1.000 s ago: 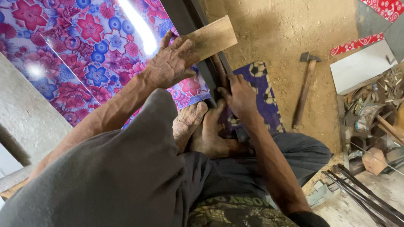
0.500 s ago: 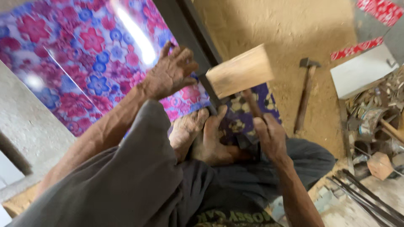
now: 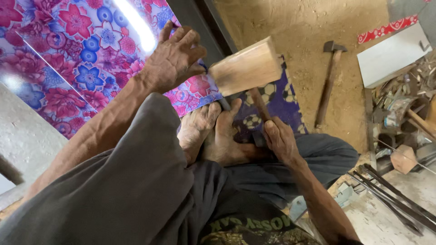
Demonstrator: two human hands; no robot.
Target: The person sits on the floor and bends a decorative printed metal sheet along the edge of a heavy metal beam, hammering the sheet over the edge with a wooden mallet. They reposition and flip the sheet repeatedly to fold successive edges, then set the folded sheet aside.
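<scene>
As the head camera looks down, two hands and two bare feet (image 3: pixel 213 136) show. The right hand (image 3: pixel 279 140) is wrapped tight around the round wooden handle of one wooden mallet (image 3: pixel 247 68), a pale rectangular block with smooth faces, raised just right of the left hand. The left hand (image 3: pixel 175 56) lies with fingers curled, fingertips pressing down on one glossy floral sheet (image 3: pixel 77 59), pink, blue and purple, with bright glare on it. Under the mallet, between the hands, lies one purple cloth (image 3: pixel 281 102) printed with balls. Well right of the right hand rests one hammer (image 3: pixel 329 81), metal head and long wooden handle, on sandy ground (image 3: pixel 281 22). Below it lie several thin dark metal rods (image 3: pixel 395 195).
</scene>
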